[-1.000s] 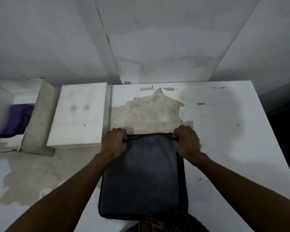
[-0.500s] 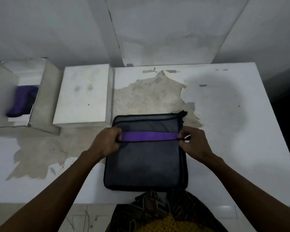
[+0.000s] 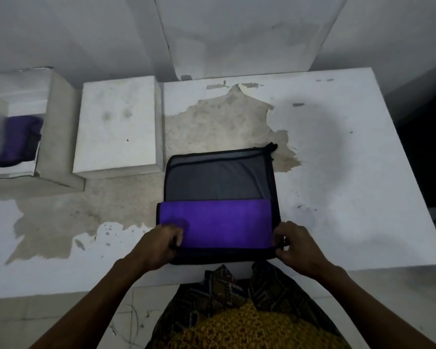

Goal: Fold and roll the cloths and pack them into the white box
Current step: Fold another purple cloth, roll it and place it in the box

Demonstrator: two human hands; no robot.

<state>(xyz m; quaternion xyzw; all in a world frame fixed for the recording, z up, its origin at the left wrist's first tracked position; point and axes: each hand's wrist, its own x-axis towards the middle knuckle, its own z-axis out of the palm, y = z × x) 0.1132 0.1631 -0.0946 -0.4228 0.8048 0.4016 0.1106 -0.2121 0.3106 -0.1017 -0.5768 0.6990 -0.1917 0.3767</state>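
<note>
cloth [image 3: 219, 197] lies flat on tabletop [image 3: 350, 172] at 6 o'clock, purple flap folded toward the near edge | left hand [image 3: 159, 248], right hand [image 3: 297, 245]: each grip pinches a near corner | judged light, soft, limp; hold at corners | white box [image 3: 58, 127] at 10 o'clock, contents blurred | fingertips hidden

A cloth [image 3: 219, 182] of grey with black edging is seen, its folded-over near part shown in bright purple. The bench [image 3: 350, 172] is painted white, with a large beige patch where the coating is peeled. A white box [image 3: 58, 127] is marked by grey smudges, and a purple rolled cloth [image 3: 17, 139] is held inside it. A garment [image 3: 247, 318] is patterned in yellow and dark brown.
</note>
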